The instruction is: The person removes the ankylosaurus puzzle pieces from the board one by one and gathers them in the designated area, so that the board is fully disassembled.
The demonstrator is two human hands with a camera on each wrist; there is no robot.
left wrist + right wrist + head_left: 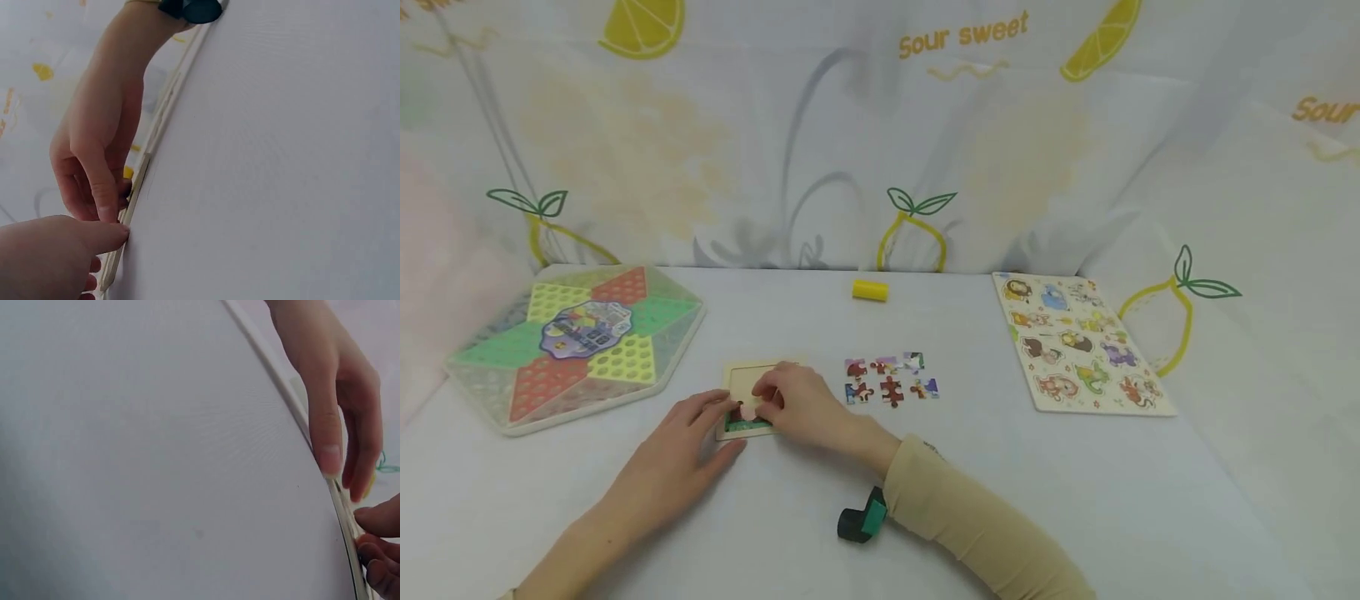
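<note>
A small wooden puzzle tray [743, 382] lies between the hands in the head view, its upper part bare wood and a dark, green-edged picture part along its near side. My right hand [808, 406] reaches over it from the right, thumb and forefinger pinching a puzzle piece [747, 412] low in the tray; the fingers hide much of it. My left hand [673, 450] rests at the tray's left side, fingertips by the piece and thumb at the near corner. In the right wrist view the left thumb [328, 456] lies along the tray's edge, its fingers extended.
Several loose puzzle pieces [891, 390] lie right of the tray. A yellow cylinder [870, 291] sits behind them. A Chinese checkers board [647, 325] is at the left, an animal picture board [1063, 367] at the right. A black-and-green device [861, 518] shows by the right sleeve.
</note>
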